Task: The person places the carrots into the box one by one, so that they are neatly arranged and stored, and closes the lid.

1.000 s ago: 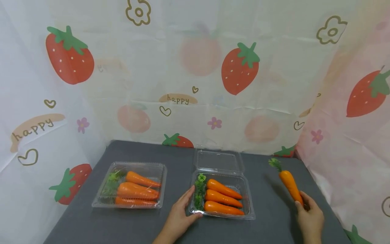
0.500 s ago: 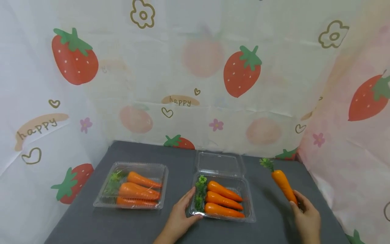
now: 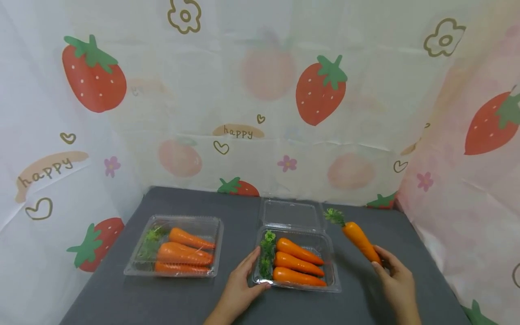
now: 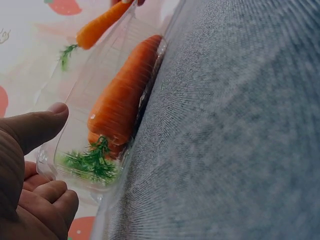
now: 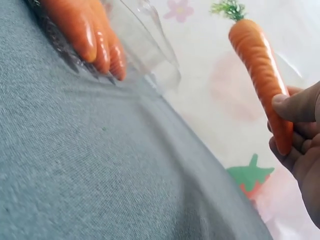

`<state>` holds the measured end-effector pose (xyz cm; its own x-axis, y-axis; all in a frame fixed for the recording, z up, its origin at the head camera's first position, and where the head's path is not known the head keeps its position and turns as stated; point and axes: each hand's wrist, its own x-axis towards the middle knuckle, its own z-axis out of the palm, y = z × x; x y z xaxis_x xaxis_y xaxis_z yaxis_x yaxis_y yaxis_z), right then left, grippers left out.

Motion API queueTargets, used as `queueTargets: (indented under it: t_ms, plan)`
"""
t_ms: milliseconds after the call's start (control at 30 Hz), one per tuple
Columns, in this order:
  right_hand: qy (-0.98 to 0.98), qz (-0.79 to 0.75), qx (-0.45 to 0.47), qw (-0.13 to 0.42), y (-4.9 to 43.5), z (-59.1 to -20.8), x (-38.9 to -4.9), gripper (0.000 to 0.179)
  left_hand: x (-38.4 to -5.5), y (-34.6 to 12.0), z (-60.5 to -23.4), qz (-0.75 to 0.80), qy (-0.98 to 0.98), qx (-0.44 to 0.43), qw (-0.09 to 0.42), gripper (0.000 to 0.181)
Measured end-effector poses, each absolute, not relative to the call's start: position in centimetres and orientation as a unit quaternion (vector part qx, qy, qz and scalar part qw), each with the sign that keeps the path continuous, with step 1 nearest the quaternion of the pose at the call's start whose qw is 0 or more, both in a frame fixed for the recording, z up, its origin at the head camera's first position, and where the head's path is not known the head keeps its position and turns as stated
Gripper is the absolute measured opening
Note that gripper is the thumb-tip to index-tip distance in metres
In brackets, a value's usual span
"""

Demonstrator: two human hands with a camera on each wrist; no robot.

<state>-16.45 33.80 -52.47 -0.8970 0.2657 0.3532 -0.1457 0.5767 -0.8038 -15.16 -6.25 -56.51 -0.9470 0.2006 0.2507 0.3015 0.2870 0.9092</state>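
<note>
My left hand [image 3: 240, 285] holds the front left corner of an open clear plastic container [image 3: 334, 280], its thumb at the front edge and fingers along the left side. Inside lie three orange carrots [image 3: 299, 263] side by side, tips to the right and green tops at the left end. My right hand [image 3: 395, 280] pinches another carrot [image 3: 359, 240] near its tip between thumb and fingers. That carrot is raised above the table, right of the container, its leafy top pointing up and left. The right wrist view shows the thumb across the held carrot [image 5: 260, 70].
A second clear container [image 3: 219, 234], lid down, holds several carrots [image 3: 184, 253] on the left of the grey table [image 3: 170, 300]. The open container's lid [image 3: 290, 214] lies folded back behind it. A strawberry-print curtain [image 3: 243, 90] encloses the back and sides.
My right hand has moved left with the carrot, bringing its leafy top close to the container's open lid. The left hand stays on the container.
</note>
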Motion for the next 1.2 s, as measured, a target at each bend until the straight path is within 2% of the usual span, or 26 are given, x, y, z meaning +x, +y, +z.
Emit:
queueTargets:
  t_ms: [200,567,800,1200]
  plan:
    - [-0.859,0.468,0.005,0.208,32.7,-52.3,-16.2,0.040,-15.2,-6.3,-56.5,-0.583,-0.798,-0.150,0.030,0.094]
    - [-0.844,0.479,0.118,0.210,30.6,-52.7,-16.7,0.041,-15.3,-6.3,-56.6,-0.575,-0.802,-0.159,0.042,0.093]
    - [-0.853,0.467,0.142,0.186,29.5,-52.7,-16.6,0.040,-15.2,-6.3,-56.6,-0.579,-0.801,-0.149,0.030,0.094]
    - [-0.854,0.449,0.193,0.180,28.0,-52.7,-16.9,0.043,-15.2,-6.2,-56.5,-0.574,-0.803,-0.153,0.039,0.094]
